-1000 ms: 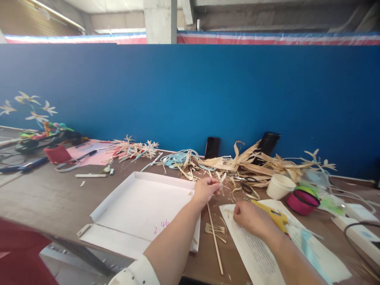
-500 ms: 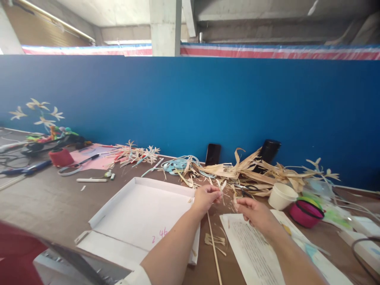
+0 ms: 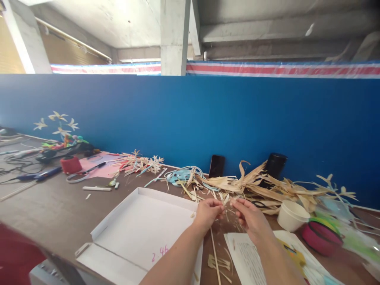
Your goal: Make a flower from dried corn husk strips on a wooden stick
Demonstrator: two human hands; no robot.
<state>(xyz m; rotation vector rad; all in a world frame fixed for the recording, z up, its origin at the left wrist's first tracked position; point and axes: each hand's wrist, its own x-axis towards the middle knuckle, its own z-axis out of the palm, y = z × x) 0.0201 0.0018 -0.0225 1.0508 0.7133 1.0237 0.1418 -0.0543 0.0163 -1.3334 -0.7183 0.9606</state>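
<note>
- Pinching narrowly, the left hand seems to hold pale petals at its fingertips, over the table.
- Petals stand in the small gap between the hands, just past the left fingertips. Left is the nearer hand, apparently touching; fine detail is blurred.
- Long axis of the petals, as near as I can judge: up and away from the person, with a slight lean right.
- Right hand comes in just beside them from the other side, thumb and fingers drawn close. Cannot tell whether it grips a scrap or nothing.
- Both sets of fingertips face each other, roughly level, apart. I judge that gap to be the relation that counts.
- Below the gap, a stick points back toward the person.
- Box under the left forearm; paper by the right.
- Husks lie beyond the fingertips.
</note>
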